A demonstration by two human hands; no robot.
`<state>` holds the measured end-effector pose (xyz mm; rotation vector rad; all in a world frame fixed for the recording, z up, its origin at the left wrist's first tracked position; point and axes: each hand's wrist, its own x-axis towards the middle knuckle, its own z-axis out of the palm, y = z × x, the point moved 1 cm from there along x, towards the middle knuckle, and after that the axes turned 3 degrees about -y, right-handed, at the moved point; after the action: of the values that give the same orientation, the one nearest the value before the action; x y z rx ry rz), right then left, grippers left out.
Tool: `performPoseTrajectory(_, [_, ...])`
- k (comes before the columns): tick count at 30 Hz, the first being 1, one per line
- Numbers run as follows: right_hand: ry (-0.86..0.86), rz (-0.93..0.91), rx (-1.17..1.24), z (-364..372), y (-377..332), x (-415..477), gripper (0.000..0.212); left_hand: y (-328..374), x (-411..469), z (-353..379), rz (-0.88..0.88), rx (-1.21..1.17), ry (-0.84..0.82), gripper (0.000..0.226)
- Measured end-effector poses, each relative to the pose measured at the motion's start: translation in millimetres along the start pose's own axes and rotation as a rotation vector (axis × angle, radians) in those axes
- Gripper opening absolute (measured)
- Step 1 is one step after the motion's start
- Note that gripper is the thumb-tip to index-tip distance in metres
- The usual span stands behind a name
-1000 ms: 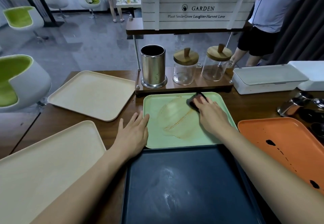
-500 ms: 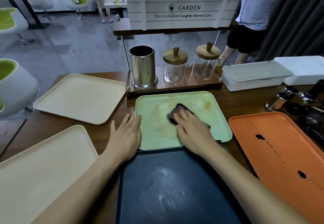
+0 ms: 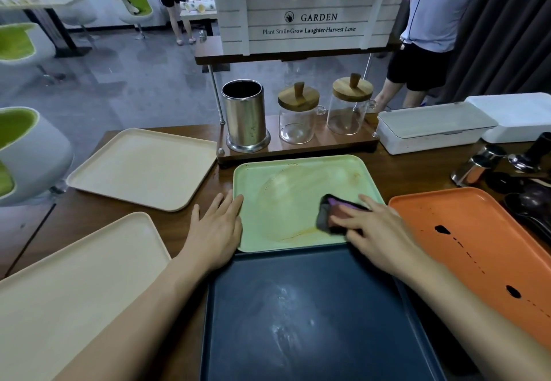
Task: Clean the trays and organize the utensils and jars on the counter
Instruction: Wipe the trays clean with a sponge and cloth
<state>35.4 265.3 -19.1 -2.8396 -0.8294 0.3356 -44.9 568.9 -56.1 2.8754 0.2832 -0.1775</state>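
so the right hand is pressing the sponge under flat fingers on the green tray, left hand lying flat against its edge

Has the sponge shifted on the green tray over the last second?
Yes. The sponge under the right hand has come from the far edge of the green tray toward its near right corner.

Wooden stand just behind green tray
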Motion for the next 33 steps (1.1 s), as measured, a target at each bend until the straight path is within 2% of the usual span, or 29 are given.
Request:
performPoseTrajectory(5, [0.040,0.050,-0.039,1.3,-4.2,-6.8,0.043,-6.1,2.2,-5.4,0.029,-0.093,-0.047,0.059])
performPoseTrajectory(8, [0.114,0.068,0.043,-0.4,-10.5,-8.7,0.035,-22.4,-0.8,-12.9,0.099,-0.201,-0.085,0.082])
performPoseTrajectory(11, [0.137,0.034,0.079,1.8,-13.4,-9.3,0.047,-31.7,-2.9,-17.7,0.116,-0.246,-0.187,0.098])
performPoseTrajectory(13, [0.082,-0.051,0.040,6.5,-25.4,-7.3,0.056,-31.8,-2.5,-20.0,0.115,-0.260,-0.226,0.096])
performPoseTrajectory(16, [0.006,-0.237,0.007,17.5,-58.5,-0.8,0.053,-30.4,-1.9,-22.6,0.123,-0.260,-0.251,0.088])
performPoseTrajectory(20, [-0.034,-0.384,0.083,23.2,-95.3,16.5,0.043,-28.4,-6.6,-20.6,0.113,-0.339,-0.252,0.104])
performPoseTrajectory(25, [-0.080,-0.499,0.041,21.3,-109.8,49.4,0.056,-25.7,-10.0,-15.4,0.121,-0.361,-0.209,0.102])
performPoseTrajectory(30, [0.044,-0.379,0.061,27.4,-126.3,92.9,0.053,-26.7,-10.9,-12.5,0.116,-0.370,-0.190,0.101])
performPoseTrajectory(33, [0.145,-0.262,0.127,35.1,-134.6,121.8,0.033,-26.4,-11.5,-12.9,0.117,-0.383,-0.178,0.097])
